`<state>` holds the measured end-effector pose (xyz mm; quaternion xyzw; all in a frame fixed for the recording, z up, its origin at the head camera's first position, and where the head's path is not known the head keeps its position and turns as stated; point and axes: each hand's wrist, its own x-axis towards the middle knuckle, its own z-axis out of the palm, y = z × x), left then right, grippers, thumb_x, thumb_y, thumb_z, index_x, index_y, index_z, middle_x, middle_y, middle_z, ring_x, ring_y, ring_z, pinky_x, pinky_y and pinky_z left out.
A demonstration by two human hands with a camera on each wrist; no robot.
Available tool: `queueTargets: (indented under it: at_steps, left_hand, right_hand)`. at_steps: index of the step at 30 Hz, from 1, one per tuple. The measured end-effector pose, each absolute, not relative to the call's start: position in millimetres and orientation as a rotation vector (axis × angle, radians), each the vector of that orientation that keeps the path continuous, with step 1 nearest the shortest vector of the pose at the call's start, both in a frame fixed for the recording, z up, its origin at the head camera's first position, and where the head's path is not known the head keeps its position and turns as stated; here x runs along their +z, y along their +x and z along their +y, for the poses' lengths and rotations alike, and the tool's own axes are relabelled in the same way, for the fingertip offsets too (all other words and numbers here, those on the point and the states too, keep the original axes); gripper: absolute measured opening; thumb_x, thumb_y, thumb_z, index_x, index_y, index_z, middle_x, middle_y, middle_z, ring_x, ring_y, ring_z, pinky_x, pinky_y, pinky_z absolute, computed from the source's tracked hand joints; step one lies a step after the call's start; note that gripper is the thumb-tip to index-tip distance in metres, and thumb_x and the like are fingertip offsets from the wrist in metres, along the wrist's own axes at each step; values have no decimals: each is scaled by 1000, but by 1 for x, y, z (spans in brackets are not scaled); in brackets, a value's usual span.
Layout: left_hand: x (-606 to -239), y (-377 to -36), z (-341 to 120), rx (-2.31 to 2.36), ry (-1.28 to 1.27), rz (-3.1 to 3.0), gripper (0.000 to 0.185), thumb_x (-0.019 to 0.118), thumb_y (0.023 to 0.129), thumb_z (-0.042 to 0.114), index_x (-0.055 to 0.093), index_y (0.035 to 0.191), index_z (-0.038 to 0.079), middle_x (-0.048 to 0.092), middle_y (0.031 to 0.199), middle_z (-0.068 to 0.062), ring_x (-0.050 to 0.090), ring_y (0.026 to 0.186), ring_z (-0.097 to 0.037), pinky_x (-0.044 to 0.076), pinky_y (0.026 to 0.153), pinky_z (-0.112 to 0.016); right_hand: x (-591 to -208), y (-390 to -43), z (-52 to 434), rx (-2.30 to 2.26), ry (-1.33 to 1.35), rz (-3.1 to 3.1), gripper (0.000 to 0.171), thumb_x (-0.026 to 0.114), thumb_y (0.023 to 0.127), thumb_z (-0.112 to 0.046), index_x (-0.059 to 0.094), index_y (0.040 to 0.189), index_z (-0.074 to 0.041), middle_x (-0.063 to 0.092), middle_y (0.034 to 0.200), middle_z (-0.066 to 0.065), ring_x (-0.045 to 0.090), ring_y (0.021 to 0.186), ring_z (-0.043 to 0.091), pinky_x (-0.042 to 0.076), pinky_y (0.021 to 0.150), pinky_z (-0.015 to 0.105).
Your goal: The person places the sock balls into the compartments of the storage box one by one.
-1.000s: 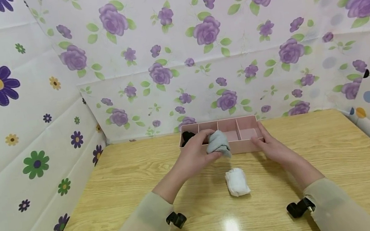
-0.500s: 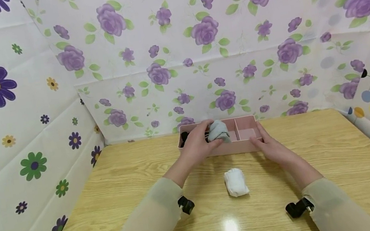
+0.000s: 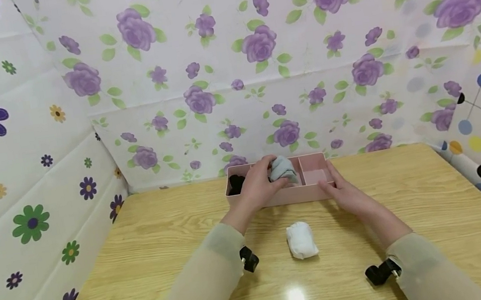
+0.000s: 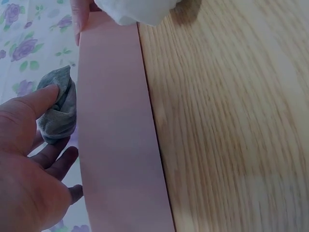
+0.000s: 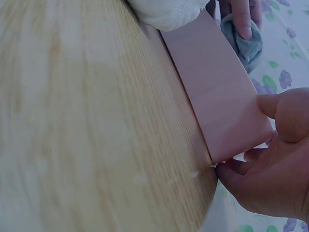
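My left hand point(image 3: 257, 184) pinches a rolled-up grey sock point(image 3: 282, 169) between thumb and fingers. In the head view it is at the pink divided box point(image 3: 294, 196), over the compartment just left of the rightmost one. The left wrist view has the sock point(image 4: 59, 115) at the box's top edge; whether it touches the bottom is hidden. My right hand point(image 3: 348, 195) holds the box's right end, thumb on the front wall and fingers around the end, as the right wrist view confirms. A white rolled cloth bundle point(image 3: 301, 240) lies on the table before the box.
Something black and soft point(image 3: 237, 184) fills the box's leftmost compartment. The rightmost compartment point(image 3: 315, 175) shows its bare floor. Behind the wooden table point(image 3: 155, 262) hangs a flowered cloth point(image 3: 220, 132), close to the box's back.
My left hand has carried the grey sock from in front of the box back and over its compartment. The right hand keeps its hold. The view has shifted slightly.
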<state>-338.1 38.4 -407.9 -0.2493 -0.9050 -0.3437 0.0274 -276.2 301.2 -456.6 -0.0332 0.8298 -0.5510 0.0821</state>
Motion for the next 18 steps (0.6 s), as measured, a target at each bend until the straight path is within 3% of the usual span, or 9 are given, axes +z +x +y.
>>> queueTargets:
  at_steps: [6, 11, 18]
  left_hand:
    - [-436, -368, 45, -1021, -832, -2735, 74, 84, 102, 38, 51, 162, 10, 65, 150, -7, 67, 125, -25, 50, 112, -46]
    - [-459, -392, 51, -944, -848, -2715, 75, 83, 100, 48, 53, 161, 15, 67, 148, -2, 66, 126, -21, 32, 128, -48]
    - [-442, -375, 55, -847, -819, -2744, 71, 83, 101, 43, 56, 158, 11, 69, 147, -4, 67, 127, -21, 32, 125, -49]
  right_hand:
    - [-456, -275, 302, -1640, -82, 2483, 89, 44, 118, -55, -23, 173, -33, -14, 179, 27, -10, 164, 54, 1, 130, 71]
    - [-458, -277, 303, -1656, -98, 2472, 91, 45, 117, -56, -23, 173, -33, -15, 179, 27, -10, 164, 54, 2, 129, 72]
    - [-462, -280, 302, -1664, -117, 2483, 89, 45, 119, -47, -21, 174, -27, -15, 179, 28, -11, 164, 53, 0, 130, 71]
